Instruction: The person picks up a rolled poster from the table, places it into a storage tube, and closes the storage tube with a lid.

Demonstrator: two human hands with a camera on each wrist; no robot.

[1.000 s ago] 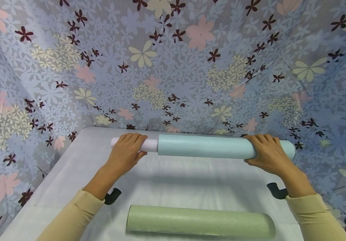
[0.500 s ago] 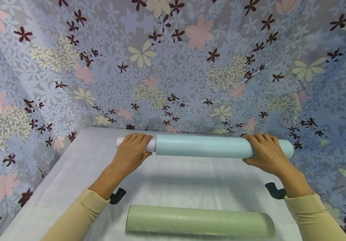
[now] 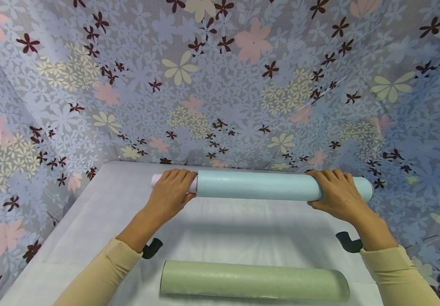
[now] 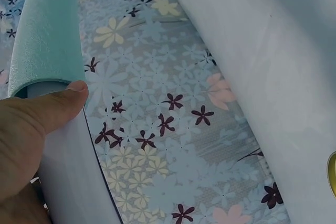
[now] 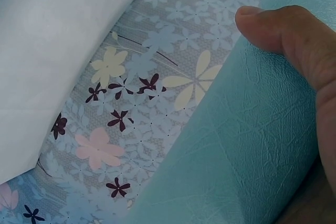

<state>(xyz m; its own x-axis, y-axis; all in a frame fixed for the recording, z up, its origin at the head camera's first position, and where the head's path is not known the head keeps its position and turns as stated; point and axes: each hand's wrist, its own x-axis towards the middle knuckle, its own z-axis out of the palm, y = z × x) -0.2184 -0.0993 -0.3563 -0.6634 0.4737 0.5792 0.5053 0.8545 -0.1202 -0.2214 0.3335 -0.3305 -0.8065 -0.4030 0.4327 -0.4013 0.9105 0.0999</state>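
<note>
In the head view, the left hand (image 3: 171, 193) grips a pale lilac roll (image 3: 156, 180) with its fingers curled over the top, and the right hand (image 3: 336, 195) grips a light-blue roll (image 3: 254, 185) near its right end. The lilac roll sits partly inside the blue one; both appear raised over the white-covered table (image 3: 250, 238), toward its far edge. A green roll (image 3: 254, 280) lies on the near part. Flower-printed fabric (image 3: 220, 85) hangs behind and at both sides.

In the left wrist view, the thumb reaches the blue roll's open rim. The lilac roll looks smooth, so probably slides easily; the thin rim could crease, making the body a safer hold.

In the right wrist view, the thumb lies along finely wrinkled, leather-like sheeting, likely light, grippy and fairly stiff while rolled, though hard squeezing might dent it.
</note>
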